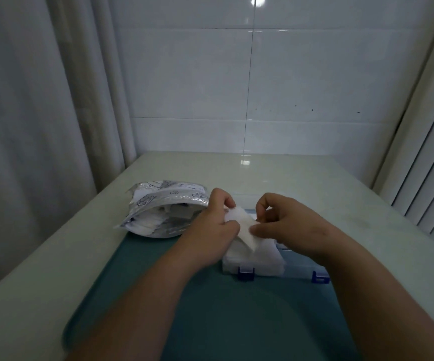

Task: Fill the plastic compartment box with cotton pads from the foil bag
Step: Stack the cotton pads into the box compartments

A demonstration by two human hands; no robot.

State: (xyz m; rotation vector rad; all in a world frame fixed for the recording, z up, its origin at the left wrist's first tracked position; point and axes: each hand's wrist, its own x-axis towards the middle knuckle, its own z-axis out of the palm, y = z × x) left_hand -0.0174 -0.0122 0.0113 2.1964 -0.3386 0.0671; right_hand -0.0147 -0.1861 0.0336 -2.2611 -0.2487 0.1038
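So far, as I judge it, the job is partly done: the near-left part of the plastic compartment box (292, 269) looks packed with white cotton pads (260, 257), while the right part is hidden under my right forearm, so I cannot tell whether it is filled. I have both hands over the box. The left hand (210, 225) and the right hand (286, 225) each pinch an end of one cotton pad (241, 226), fingers curled on it, holding it just above the stack, so this pad is not yet in place. The foil bag (163, 204) lies open on its side to the left of the box, near my left hand, with a good many pads visible in its mouth, so there is stock left to move over. The box sits on a teal mat (210, 308) on the pale desk (236, 173), its two blue latches (246, 273) facing me and undone. A curtain (28, 100) hangs on the left, a tiled wall (262, 74) stands behind, and blinds (424, 178) are on the right, all well apart from the work. What gets in the way is my own arms, which cover much of the box.
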